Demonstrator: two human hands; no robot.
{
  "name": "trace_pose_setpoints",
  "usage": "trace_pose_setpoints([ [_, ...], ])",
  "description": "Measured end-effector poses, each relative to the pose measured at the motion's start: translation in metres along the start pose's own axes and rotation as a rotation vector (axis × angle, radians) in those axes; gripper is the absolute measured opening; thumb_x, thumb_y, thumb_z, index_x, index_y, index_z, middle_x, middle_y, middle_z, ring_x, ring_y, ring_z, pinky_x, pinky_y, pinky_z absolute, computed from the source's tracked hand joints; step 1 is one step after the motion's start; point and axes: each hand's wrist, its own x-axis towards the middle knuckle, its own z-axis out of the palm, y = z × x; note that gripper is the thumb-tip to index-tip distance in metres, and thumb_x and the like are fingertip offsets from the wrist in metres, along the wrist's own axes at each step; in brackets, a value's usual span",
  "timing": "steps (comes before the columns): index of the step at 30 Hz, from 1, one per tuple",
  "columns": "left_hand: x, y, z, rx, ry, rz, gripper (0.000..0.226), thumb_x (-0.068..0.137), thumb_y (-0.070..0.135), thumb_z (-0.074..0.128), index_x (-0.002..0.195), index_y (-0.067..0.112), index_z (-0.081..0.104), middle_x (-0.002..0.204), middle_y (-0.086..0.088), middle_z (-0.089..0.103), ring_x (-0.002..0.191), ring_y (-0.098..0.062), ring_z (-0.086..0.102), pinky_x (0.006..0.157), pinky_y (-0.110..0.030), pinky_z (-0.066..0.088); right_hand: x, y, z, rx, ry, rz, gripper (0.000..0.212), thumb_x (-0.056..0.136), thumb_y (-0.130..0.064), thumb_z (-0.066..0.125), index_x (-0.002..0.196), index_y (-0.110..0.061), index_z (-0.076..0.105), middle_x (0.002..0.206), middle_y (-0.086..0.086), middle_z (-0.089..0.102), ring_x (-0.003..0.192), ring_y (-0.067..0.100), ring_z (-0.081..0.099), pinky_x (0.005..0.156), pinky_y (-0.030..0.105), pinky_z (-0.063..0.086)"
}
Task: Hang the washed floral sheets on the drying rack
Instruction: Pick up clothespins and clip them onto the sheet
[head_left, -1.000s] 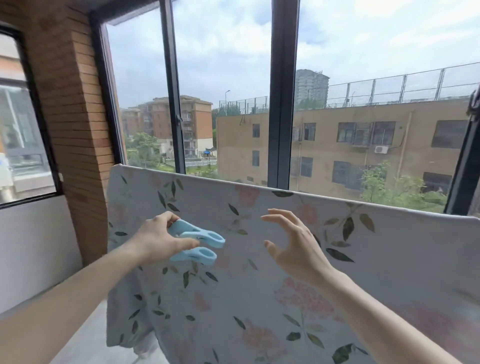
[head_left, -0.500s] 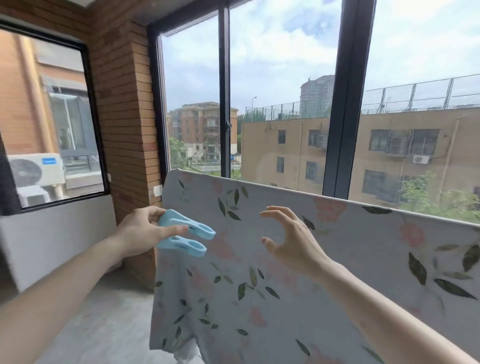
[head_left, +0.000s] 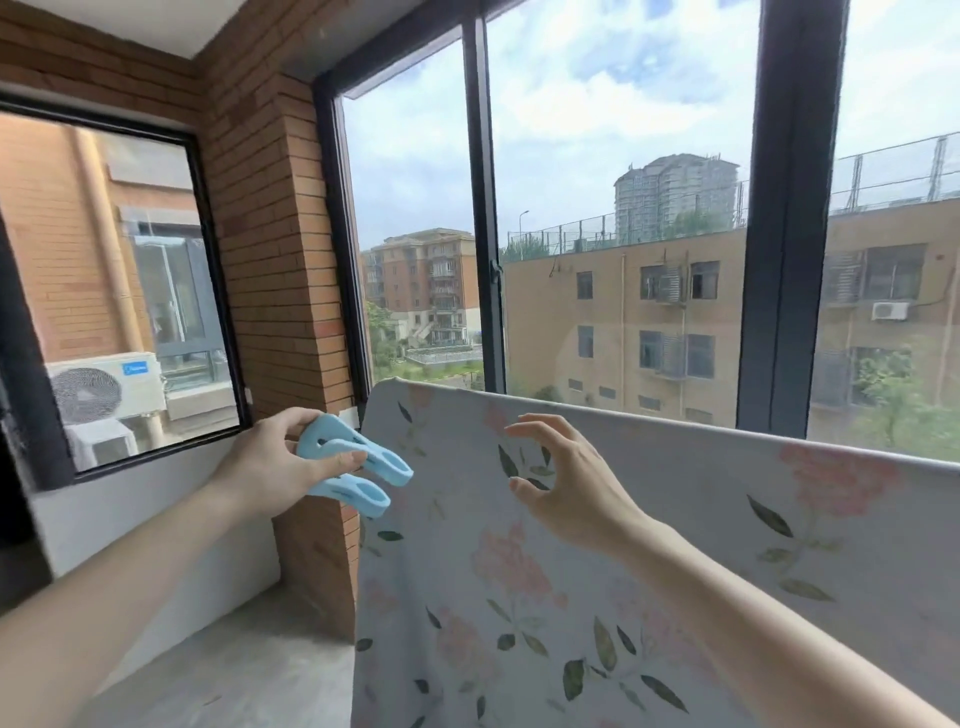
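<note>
A white floral sheet (head_left: 675, 519) with pink flowers and dark leaves hangs over a bar that it hides; its top fold runs from the left corner down to the right. My left hand (head_left: 275, 467) grips a large light-blue clothes peg (head_left: 358, 467) just left of the sheet's top-left corner, its jaws pointing at the sheet's edge. My right hand (head_left: 566, 478) hovers in front of the sheet below the fold, fingers spread and loosely bent, holding nothing.
A brick pillar (head_left: 280, 322) stands behind the sheet's left edge. Tall dark-framed windows (head_left: 485, 208) run behind the sheet. A side window at left shows an air-conditioner unit (head_left: 104, 389). A grey concrete floor (head_left: 234, 675) lies at lower left.
The view has swung left, so the sheet's left corner now sits near the middle. My left hand with the peg is now just left of the sheet's edge. My right hand keeps its pose.
</note>
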Motion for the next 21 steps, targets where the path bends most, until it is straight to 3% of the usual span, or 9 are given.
trace_pose_setpoints([
  [5,0.075,-0.013,-0.005,0.048,0.035,0.064,0.107,0.03,0.102,0.065,0.116,0.039,0.062,0.108,0.021,0.069,0.096,-0.005,0.066,0.081,-0.035,0.056,0.061,0.017,0.022,-0.009,0.051,0.001,0.05,0.09,-0.031,0.07,0.136,-0.042,0.055,0.145,-0.025,0.042,0.128,0.007,0.049,0.112,0.035,0.041],
  [10,0.136,-0.036,-0.003,0.104,0.071,0.105,0.075,0.057,0.079,0.079,0.118,0.037,0.064,0.11,0.015,0.069,0.098,-0.01,0.065,0.082,-0.036,0.054,0.104,0.03,0.042,-0.051,0.068,0.005,0.052,0.09,-0.031,0.07,0.139,-0.041,0.054,0.145,-0.024,0.044,0.133,0.008,0.045,0.111,0.031,0.041],
  [16,0.208,-0.073,-0.006,0.168,0.079,0.107,0.09,0.048,0.094,0.067,0.118,0.039,0.062,0.108,0.012,0.068,0.095,-0.015,0.066,0.083,-0.043,0.06,0.146,0.03,0.062,-0.149,0.062,0.022,0.051,0.093,-0.032,0.071,0.14,-0.038,0.053,0.146,-0.016,0.048,0.132,0.011,0.046,0.11,0.03,0.038],
  [21,0.271,-0.098,0.007,0.163,0.041,0.178,0.063,0.073,0.063,0.083,0.124,0.032,0.062,0.118,0.004,0.067,0.102,-0.02,0.063,0.082,-0.037,0.052,0.167,0.04,0.082,-0.216,0.072,0.085,0.051,0.091,-0.035,0.071,0.14,-0.039,0.054,0.144,-0.016,0.049,0.128,0.012,0.05,0.11,0.036,0.043],
])
